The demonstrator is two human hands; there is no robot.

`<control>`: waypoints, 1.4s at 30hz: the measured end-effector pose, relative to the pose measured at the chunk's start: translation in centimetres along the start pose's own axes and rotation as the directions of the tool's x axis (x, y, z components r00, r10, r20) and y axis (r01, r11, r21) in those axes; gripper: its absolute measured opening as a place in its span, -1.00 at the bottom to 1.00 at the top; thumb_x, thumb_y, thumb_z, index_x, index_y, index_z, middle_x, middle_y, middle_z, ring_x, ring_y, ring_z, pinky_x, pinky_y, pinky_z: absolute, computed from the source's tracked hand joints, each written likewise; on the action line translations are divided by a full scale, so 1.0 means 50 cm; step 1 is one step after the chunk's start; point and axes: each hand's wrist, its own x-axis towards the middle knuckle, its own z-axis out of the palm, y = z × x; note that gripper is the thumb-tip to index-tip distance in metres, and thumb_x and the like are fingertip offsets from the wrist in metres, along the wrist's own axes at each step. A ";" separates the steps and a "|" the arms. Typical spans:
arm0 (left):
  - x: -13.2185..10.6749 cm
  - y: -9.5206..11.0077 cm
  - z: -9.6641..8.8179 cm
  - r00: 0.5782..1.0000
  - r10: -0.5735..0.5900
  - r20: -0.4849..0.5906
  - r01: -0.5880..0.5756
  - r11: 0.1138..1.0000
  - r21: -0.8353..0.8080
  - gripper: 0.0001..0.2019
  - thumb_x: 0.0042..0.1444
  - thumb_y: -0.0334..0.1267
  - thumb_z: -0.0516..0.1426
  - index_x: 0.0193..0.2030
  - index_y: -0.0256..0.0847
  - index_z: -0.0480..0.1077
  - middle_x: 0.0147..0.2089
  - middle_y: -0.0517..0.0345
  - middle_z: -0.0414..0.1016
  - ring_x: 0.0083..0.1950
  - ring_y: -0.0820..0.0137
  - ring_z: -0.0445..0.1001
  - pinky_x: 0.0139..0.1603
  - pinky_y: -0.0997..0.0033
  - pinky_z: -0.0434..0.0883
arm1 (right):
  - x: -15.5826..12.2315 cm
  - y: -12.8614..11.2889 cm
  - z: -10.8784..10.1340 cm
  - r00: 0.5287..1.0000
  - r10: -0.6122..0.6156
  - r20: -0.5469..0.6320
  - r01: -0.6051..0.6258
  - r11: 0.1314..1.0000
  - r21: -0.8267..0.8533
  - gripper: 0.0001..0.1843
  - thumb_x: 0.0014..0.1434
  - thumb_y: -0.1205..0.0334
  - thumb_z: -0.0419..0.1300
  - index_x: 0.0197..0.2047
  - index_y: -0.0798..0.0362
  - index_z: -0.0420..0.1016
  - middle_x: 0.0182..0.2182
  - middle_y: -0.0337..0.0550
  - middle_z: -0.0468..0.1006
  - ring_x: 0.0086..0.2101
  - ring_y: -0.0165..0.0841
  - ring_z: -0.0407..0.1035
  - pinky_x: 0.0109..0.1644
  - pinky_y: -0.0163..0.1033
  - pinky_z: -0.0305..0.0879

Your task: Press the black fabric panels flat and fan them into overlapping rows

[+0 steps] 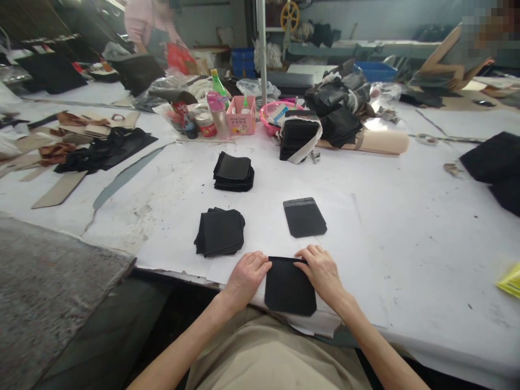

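Note:
A black flat piece with clipped lower corners (pixel 290 290), like leather or fabric, lies at the table's front edge. My left hand (pixel 249 273) pinches its upper left corner between closed fingers. At the upper right corner, my right hand (pixel 320 271) grips the top edge with thumb and bent fingers. A narrow strip along that top edge looks raised or folded. Just beyond sits a similar black piece with a grey band (pixel 305 218). To the left are a loose stack of black pieces (pixel 221 233) and, farther back, a second stack (pixel 233 172).
A pink box (pixel 242 116), bottles, cans and a pink basket (pixel 270 116) stand behind a metal pole's base. Beside them are a bound black bundle (pixel 299 135) and a beige roll (pixel 382 142). Scraps lie left, black sheets (pixel 493 165) right. Two people are across the tables.

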 end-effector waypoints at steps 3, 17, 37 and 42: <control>0.019 0.021 -0.009 0.992 -0.100 -0.080 0.098 0.995 -0.019 -0.84 0.30 -0.43 0.02 -0.06 -0.24 0.39 -0.07 -0.01 0.44 0.01 0.28 0.41 0.03 0.22 0.40 | 0.006 0.004 -0.003 0.997 0.026 0.070 -0.035 0.992 0.123 -0.88 0.23 0.26 0.20 -0.38 -0.01 0.42 -0.38 -0.20 0.45 -0.31 -0.26 0.37 -0.25 -0.18 0.32; 0.027 0.019 -0.030 0.963 -0.268 -0.033 0.254 0.941 -0.222 -0.80 0.32 -0.25 0.05 -0.34 -0.20 0.35 -0.40 0.18 0.46 -0.38 0.44 0.45 -0.37 0.45 0.30 | 0.014 0.104 -0.021 1.000 0.003 -0.016 0.001 0.959 0.283 -0.67 0.17 -0.20 0.10 -0.37 -0.18 0.50 -0.39 -0.28 0.61 -0.45 -0.30 0.51 -0.46 -0.32 0.42; -0.032 -0.125 -0.085 0.755 -0.459 -0.468 0.612 0.749 0.253 -0.77 0.25 -0.41 0.05 0.02 -0.28 0.39 -0.06 -0.11 0.38 -0.02 0.15 0.39 -0.03 0.03 0.45 | 0.087 0.157 0.049 0.930 -0.248 -0.273 0.168 0.944 -0.284 -0.68 0.37 0.13 -0.02 -0.05 0.05 0.51 -0.13 -0.02 0.55 -0.15 -0.16 0.43 -0.13 -0.11 0.31; 0.025 -0.033 -0.024 0.941 -0.231 -0.249 0.251 0.967 0.052 -0.79 0.27 -0.45 0.01 -0.03 -0.23 0.39 -0.10 -0.01 0.44 -0.01 0.25 0.42 0.03 0.14 0.46 | 0.091 0.121 0.032 0.917 -0.212 -0.338 0.114 0.951 -0.288 -0.79 0.33 0.33 0.01 -0.27 0.07 0.45 -0.22 -0.05 0.56 -0.23 -0.23 0.43 -0.16 -0.16 0.28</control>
